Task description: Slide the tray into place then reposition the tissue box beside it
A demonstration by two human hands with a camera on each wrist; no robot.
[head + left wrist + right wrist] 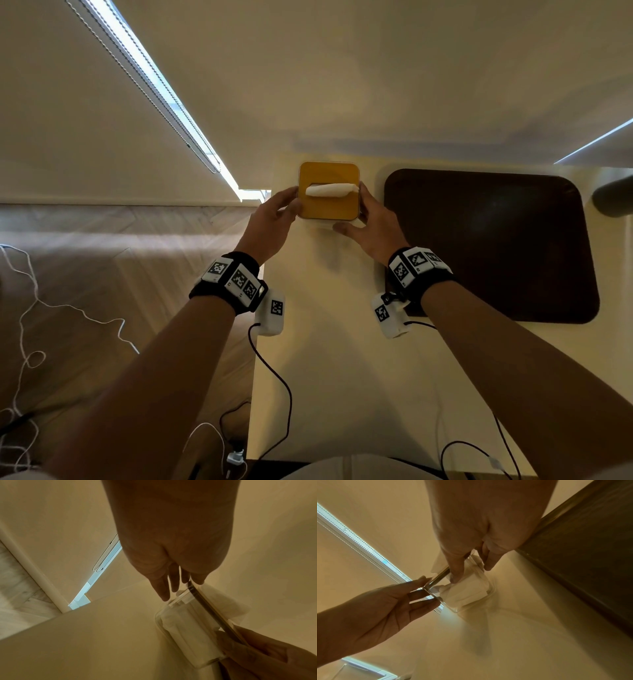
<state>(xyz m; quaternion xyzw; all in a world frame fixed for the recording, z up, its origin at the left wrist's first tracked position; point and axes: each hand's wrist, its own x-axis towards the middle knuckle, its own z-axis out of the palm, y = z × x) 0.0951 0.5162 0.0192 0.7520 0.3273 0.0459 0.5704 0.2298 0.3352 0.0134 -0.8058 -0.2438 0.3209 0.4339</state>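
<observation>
Step in hand, as judged: tissue box being repositioned; tray (489,246) appears already placed, lying flat on the table (329,359) at the right

Box (328,190) is held between both hands near the far left corner of the table, just left of the tray with a strip of bare table between them. Left hand (270,222) is set against the left side, fingers nearly straight and together, thumb at the lid edge. Right hand (371,224) is clamped on the right side, thumb on the near wall, fingers round the far side. Whether the base touches the table cannot be told; a shadow under it in the right wrist view suggests a slight lift

Handling notes (judgement):
- Pressure to be kept even from both sides; clear walls look smooth and may slip
- Box to be kept level and set down parallel to the tray's left rim, close beside it, not on it
- Left table edge is near; drift that way to be avoided
- Lid (436,578) to be left undisturbed; it looks merely seated

Contents: box, clear-walled with yellow-brown lid, holds a folded white tissue stack (467,591); one tissue (331,189) protrudes through the slot. Tray holds nothing visible
</observation>
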